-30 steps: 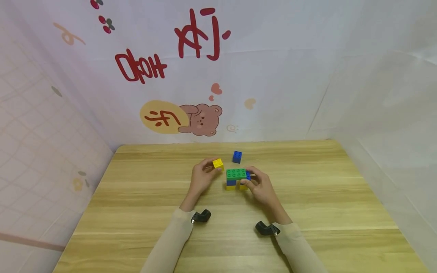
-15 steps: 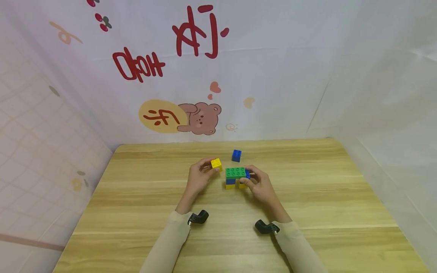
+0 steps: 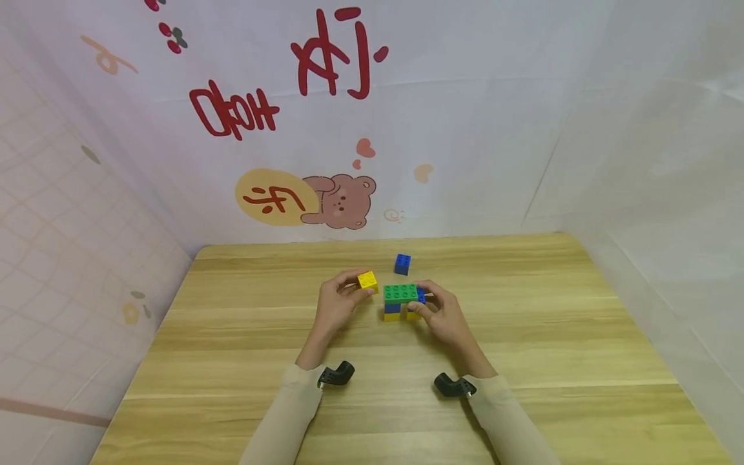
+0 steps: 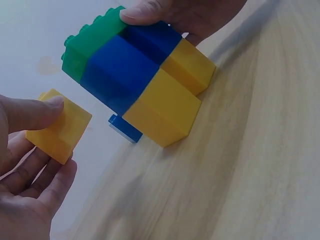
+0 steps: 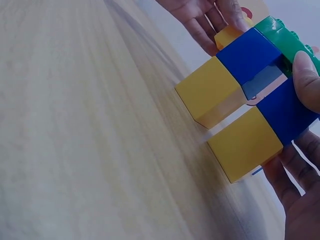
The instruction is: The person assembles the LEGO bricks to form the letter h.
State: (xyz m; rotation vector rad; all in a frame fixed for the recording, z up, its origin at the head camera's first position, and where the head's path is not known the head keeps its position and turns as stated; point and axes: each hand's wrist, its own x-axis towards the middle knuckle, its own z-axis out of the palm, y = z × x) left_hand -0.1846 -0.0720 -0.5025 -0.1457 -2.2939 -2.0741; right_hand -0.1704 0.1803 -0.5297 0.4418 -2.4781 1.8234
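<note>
In the head view my left hand [image 3: 337,305] pinches a small yellow building brick [image 3: 367,280] between thumb and fingers, just left of a brick arch. A long green brick [image 3: 400,294] tops that arch. Beneath it stand two columns, each a blue brick [image 4: 120,70] over a yellow brick [image 4: 162,107]. My right hand [image 3: 446,316] grips the arch's right column, its thumb [image 5: 306,80] against the green and blue bricks. Apart from the arch, the held yellow brick touches nothing but my left hand. Whether the arch bears fully on the table I cannot tell.
One loose blue brick [image 3: 402,264] sits on the wooden table [image 3: 232,361] behind the arch. A white printed cloth wall [image 3: 476,129] rises along the table's back edge, with more cloth at both sides.
My left hand has drifted slightly left with the yellow brick, widening the gap to the arch a little. The right hand keeps its grip on the arch. The head view has shifted slightly.
</note>
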